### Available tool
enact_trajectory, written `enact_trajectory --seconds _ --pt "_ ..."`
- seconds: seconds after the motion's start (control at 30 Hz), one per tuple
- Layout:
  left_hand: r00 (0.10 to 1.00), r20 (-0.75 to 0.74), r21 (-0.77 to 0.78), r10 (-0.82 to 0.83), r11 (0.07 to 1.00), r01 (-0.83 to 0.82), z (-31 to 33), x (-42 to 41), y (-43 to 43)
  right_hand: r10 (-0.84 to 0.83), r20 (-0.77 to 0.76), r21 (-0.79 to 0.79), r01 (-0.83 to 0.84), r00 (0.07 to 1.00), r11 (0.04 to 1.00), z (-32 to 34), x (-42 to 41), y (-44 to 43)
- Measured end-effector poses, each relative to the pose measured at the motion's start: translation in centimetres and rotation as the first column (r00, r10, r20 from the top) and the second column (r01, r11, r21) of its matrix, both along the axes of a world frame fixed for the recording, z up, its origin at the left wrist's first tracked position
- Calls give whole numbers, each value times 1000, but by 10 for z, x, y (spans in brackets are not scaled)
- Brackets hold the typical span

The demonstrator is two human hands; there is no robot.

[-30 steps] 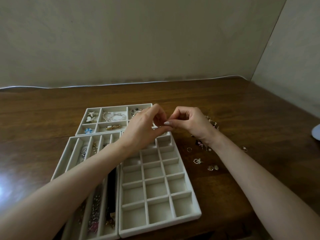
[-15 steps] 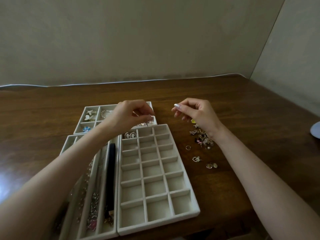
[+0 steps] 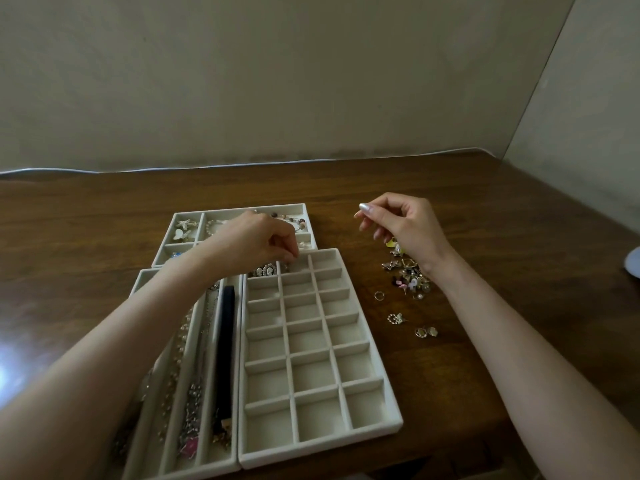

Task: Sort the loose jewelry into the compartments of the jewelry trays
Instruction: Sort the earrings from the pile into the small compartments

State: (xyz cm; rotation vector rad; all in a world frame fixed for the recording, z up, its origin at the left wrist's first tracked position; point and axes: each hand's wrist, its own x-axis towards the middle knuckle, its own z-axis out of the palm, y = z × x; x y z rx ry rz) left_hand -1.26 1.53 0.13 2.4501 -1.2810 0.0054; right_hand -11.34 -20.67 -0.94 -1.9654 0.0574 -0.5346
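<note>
A cream grid tray (image 3: 390,393) lies in front of me, with a cameo pair (image 3: 265,270) in its top-left compartment. My left hand (image 3: 256,242) hovers over the top row, fingertips pinched on a small jewelry piece at the top-middle compartment. My right hand (image 3: 403,223) is raised above the loose jewelry pile (image 3: 408,277) on the table. Its thumb and forefinger tips meet, and nothing shows between them. A ring (image 3: 379,295) and two small pairs (image 3: 396,318) (image 3: 426,331) lie apart from the pile.
A tray with long compartments (image 3: 138,282) on the left holds necklaces and a black band (image 3: 225,341). A back tray (image 3: 242,207) holds brooches and bracelets. A pale object (image 3: 634,266) sits at the table's right edge. Walls close in behind and to the right.
My hands were joined over the grid tray and have drawn apart. The left hand dropped to the tray's top row. The right hand rose and moved right, above the pile.
</note>
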Motion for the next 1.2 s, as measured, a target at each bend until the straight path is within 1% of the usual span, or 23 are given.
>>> enact_trajectory --seconds 0.1,0.17,0.2,0.27,0.3,0.33,0.5,0.6,0.67,0.73,0.8,0.87,0.93,1.1,1.17,1.2 --pt "999 43 -167 -22 985 29 -1 -3 -3 -4 -1 -6 4 1000 1000 0 0 0" --pt "998 50 -218 -27 975 37 0 -5 -4 -13 1 -5 13 1000 1000 0 1 -1" --pt "997 64 -193 -33 980 45 0 -5 -4 -17 4 -2 17 1000 1000 0 0 -1" --pt "990 130 -72 -52 995 62 -1 -4 -4 -30 17 6 30 999 1000 2 0 -3" --pt "986 157 -40 -58 997 65 -2 -4 -4 -39 26 14 38 999 999 3 -1 -5" --pt "985 167 -49 -50 997 59 -2 -3 -4 -52 36 24 51 998 998 4 -1 -6" --pt "982 189 -300 28 954 30 -2 -1 -3 -142 76 35 139 987 990 8 -4 -16" --pt "980 193 -371 47 928 28 -4 -1 -4 -246 69 0 247 967 969 12 -7 -29" --pt "980 193 -391 44 920 36 -5 -2 -6 -336 39 -103 338 941 936 13 -9 -41" --pt "980 199 -399 24 915 59 -6 -3 -8 -399 -24 -225 384 917 895 12 -12 -51" --pt "978 207 -407 -8 909 94 -8 -5 -10 -419 -120 -308 367 900 878 10 -13 -57" --pt "976 216 -414 -42 901 130 -10 -8 -13 -416 -234 -369 316 879 874 9 -13 -61" --pt "971 228 -404 -73 900 163 -11 -11 -16 -424 -318 -420 275 848 865 7 -14 -62" --pt "966 234 -361 -112 912 193 -19 -14 -20 -498 -357 -510 282 790 813 6 -15 -63" --pt "967 228 -356 -118 914 195 -21 -15 -21 -497 -392 -518 261 774 815 6 -15 -65" --pt "966 229 -354 -120 914 197 -21 -15 -22 -479 -416 -500 245 773 830 6 -15 -64"
